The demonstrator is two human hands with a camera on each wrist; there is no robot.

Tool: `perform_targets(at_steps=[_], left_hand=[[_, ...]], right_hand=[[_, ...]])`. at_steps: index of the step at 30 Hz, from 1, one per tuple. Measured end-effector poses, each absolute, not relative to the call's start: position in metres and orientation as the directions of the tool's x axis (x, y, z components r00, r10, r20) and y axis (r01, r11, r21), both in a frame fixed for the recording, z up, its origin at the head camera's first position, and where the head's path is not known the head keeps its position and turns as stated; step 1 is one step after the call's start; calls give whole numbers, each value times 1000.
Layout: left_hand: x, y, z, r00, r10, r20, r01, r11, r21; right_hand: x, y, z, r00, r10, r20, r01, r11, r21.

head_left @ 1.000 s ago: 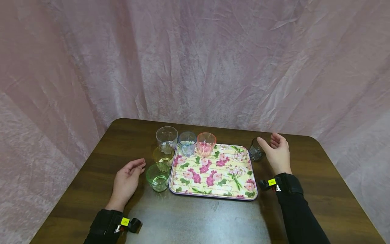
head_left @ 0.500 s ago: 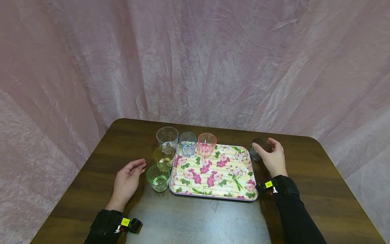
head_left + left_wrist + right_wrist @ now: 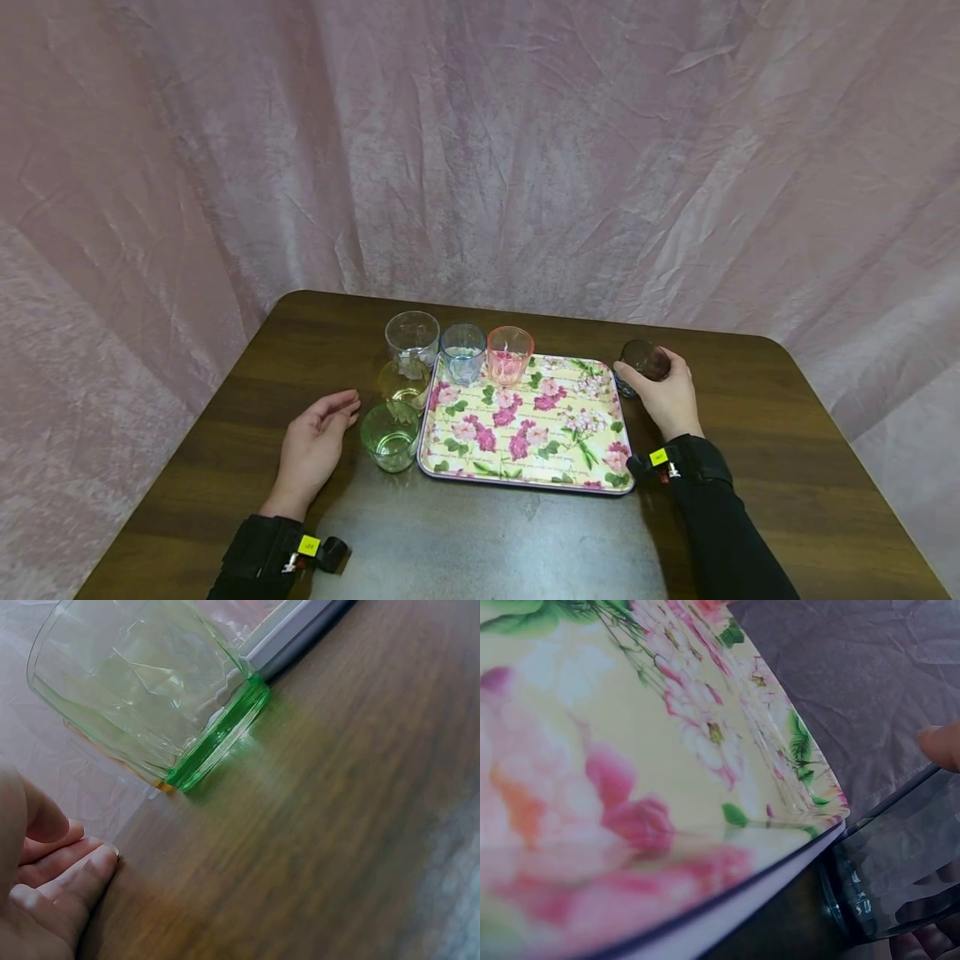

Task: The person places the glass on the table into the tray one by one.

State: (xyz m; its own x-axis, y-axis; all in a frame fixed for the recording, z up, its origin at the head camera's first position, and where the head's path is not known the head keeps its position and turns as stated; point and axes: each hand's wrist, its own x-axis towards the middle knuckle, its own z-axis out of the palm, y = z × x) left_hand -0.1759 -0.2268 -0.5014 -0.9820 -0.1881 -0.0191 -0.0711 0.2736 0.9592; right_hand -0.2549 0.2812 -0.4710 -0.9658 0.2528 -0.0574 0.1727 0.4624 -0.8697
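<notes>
Fingers and thumb of the right hand (image 3: 666, 393) were clamped on the dark glass (image 3: 647, 359), curled round it from opposite sides near its rim. The dark glass was just beside the far right corner of the floral tray (image 3: 525, 454), outside its edge, and in the head view its rim lay farther from the floral tray than its base did; whether the base touched the table (image 3: 795, 467), I could not tell. The left hand (image 3: 309, 450) held nothing, its fingers loosely bent and close together; it lay to the left of the green glass (image 3: 390, 437), near it but apart. Whether its thumb met the fingers was not clear. The green glass stood upright on the table, just beside the left edge of the floral tray. Behind it stood the yellow glass (image 3: 403, 388), and behind that the clear glass (image 3: 412, 332), both also left of the floral tray. The blue glass (image 3: 462, 355) and the pink glass (image 3: 509, 357) stood upright side by side at the far left of the floral tray, inside its rim. Both wrists wore black bands bearing small cameras and yellow labels. A pinkish crushed curtain (image 3: 480, 150) hung beyond the table.
</notes>
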Motion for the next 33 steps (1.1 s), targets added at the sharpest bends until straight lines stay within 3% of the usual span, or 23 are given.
perform_targets(at_steps=[18, 33], left_hand=[[-177, -226, -502, -981, -193, -3, -53, 253, 966], [-177, -224, -499, -979, -205, -8, -64, 269, 961]], right_hand=[[-255, 281, -474, -970, 223, -93, 183, 431, -883], [-253, 279, -465, -974, 221, -49, 144, 435, -889]])
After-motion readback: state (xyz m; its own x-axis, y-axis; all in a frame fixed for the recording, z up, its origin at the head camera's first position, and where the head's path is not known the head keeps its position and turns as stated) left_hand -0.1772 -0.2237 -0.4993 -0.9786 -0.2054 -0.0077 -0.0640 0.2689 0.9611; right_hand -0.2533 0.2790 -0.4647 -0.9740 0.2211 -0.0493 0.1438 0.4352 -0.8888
